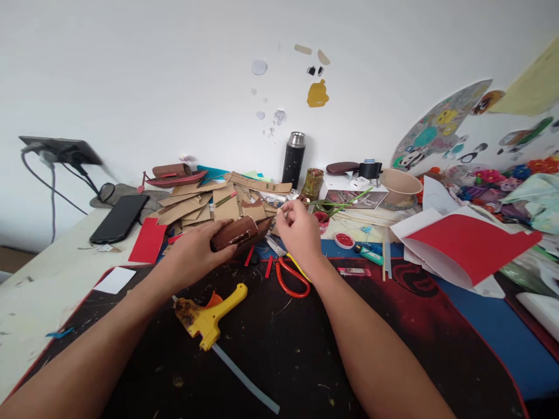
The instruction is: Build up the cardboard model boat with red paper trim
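My left hand (194, 250) is wrapped round a small brown model boat (236, 234) with a rounded canopy, holding it above the dark mat. The boat's pointed end faces right, towards my right hand (300, 230). My right fingers are pinched together close to that tip; whatever is between them is too small to make out. Below my hands lie red-handled scissors (293, 285) and a yellow hot glue gun (207, 320) with a long glue stick (247, 375) in its back end. Small red strips (268, 267) rest on the mat beneath the boat.
Cut cardboard pieces (192, 203) are piled behind my left hand, beside another model boat (174, 174). A black flask (294, 160) stands by the wall. At right are a red paint lid (345, 240) and folded red paper (471, 244). A phone (120, 218) lies left.
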Motion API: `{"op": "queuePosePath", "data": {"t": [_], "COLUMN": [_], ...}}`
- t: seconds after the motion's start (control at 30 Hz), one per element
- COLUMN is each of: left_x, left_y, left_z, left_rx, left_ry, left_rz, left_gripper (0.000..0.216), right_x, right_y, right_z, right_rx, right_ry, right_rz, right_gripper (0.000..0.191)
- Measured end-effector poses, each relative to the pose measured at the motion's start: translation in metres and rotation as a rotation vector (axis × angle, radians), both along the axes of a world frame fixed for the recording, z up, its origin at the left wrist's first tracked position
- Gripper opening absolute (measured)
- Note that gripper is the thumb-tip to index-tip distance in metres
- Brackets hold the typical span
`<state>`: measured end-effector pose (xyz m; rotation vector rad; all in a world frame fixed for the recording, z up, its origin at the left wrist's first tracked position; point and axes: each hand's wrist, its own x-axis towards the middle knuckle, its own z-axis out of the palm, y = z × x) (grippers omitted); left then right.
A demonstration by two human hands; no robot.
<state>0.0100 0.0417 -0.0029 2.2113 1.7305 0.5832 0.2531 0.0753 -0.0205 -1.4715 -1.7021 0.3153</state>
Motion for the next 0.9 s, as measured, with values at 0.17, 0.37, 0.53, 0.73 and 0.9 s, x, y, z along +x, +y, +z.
{"op": "queuePosePath", "data": {"t": [0.17, 0.37, 0.53, 0.73, 0.9], "left_x": [-0.003, -0.004, -0.002, 0.003, 0.008], "left_y": [0.003, 0.002, 0.002, -0.001, -0.005], "left_z": [-0.001, -0.005, -0.007, -0.005, -0.005], "left_rx": [0.053, 0.178, 0.213, 0.309, 0.353], "left_ry": [0.003, -0.046, 0.003, 0.086, 0.183], "left_rz": [0.039, 0.046, 0.024, -0.004, -0.040], "left_gripper": [0.066, 0.072, 0.069, 0.063, 0.061], "right_x": [-0.002, -0.015, -0.016, -0.022, -0.024], "right_y": [-0.004, -0.018, -0.017, -0.021, -0.021], "right_z": [0.001, 0.005, 0.005, 0.002, 0.000], "right_rx": [-0.042, -0.119, -0.130, -0.163, -0.158], "right_ry": [0.076, -0.155, -0.212, -0.131, -0.028], "right_rz": [0.134, 0.240, 0.271, 0.289, 0.305], "right_gripper": [0.013, 0.009, 0.012, 0.012, 0.011]}}
